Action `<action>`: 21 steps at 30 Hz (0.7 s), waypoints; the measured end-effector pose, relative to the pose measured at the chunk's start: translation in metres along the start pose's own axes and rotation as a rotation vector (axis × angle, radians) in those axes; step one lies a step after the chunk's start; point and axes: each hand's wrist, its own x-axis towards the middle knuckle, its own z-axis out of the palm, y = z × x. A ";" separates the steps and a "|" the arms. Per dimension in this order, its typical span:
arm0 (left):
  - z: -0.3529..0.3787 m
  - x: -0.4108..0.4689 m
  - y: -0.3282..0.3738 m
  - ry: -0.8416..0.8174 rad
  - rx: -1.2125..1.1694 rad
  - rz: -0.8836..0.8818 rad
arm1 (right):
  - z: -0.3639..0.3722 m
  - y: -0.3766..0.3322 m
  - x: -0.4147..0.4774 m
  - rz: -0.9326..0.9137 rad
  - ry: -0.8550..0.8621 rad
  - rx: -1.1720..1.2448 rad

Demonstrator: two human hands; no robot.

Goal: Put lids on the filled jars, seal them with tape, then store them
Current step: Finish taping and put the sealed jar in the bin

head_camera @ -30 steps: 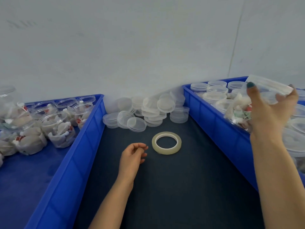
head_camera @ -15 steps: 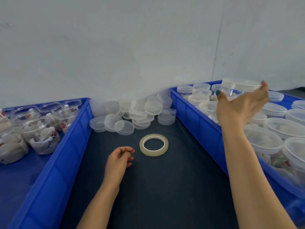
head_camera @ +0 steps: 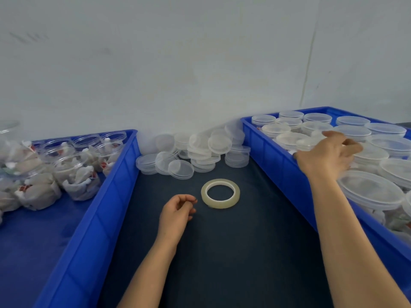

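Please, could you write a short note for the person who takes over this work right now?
Left hand: loosely curled, empty, resting on the dark mat beside the tape roll.
Right hand: relaxed, holding nothing, over the lidded jars in the right bin; contact unclear.
Loose lids: piled by the wall.
Done: many jars lidded and stored in the right bin; tape on them not discernible.
Left to do: open filled jars in the left bin need lids, tape, storing.
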 end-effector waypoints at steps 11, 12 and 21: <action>-0.009 -0.029 -0.001 -0.133 0.456 0.200 | 0.003 -0.001 -0.016 -0.260 -0.050 -0.519; -0.013 -0.041 -0.001 -0.157 0.560 0.275 | 0.003 -0.002 -0.017 -0.282 -0.073 -0.556; -0.141 -0.124 0.058 0.052 1.213 0.981 | 0.009 -0.017 -0.056 -0.556 -0.269 -0.708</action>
